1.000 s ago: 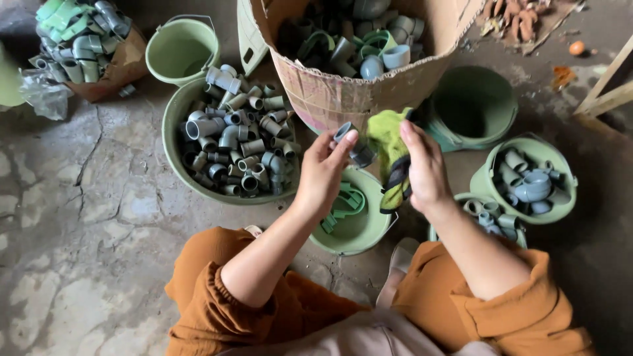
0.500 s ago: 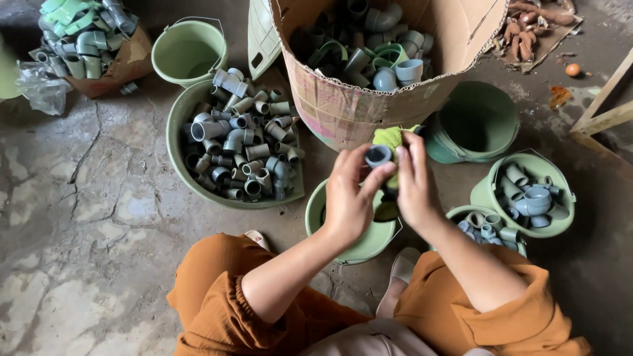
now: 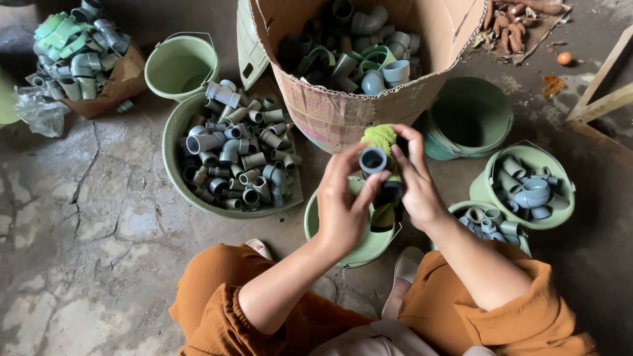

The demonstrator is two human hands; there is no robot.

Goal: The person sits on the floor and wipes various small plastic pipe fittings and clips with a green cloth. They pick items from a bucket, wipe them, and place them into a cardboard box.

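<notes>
Head view: the fingers of the left hand were curled round a short grey pipe fitting, thumb pressed below its rim and its open round mouth turned up towards the camera. The right hand was closed from the other side, its fingers bent over a yellow-green cloth bunched against the back of the fitting; the cloth's darker lower end hung down between the two palms (whether a second piece was tucked in there could not be told). Both hands thus had a firm grip, neither open, and the fitting sat between them, held above a small green bowl in front of the person's knees.

Judging from that hold, the fitting was being wiped or rubbed with the cloth. Any further handling would call for the left grip to stay steady while the cloth worked round the rim, and for a clear choice among the containers nearby.

Outward lay a wide green basin heaped with grey fittings to the left, a torn cardboard box of mixed fittings just beyond the hands, stacked green buckets and two small part-filled buckets to the right, all on a cracked concrete floor.
</notes>
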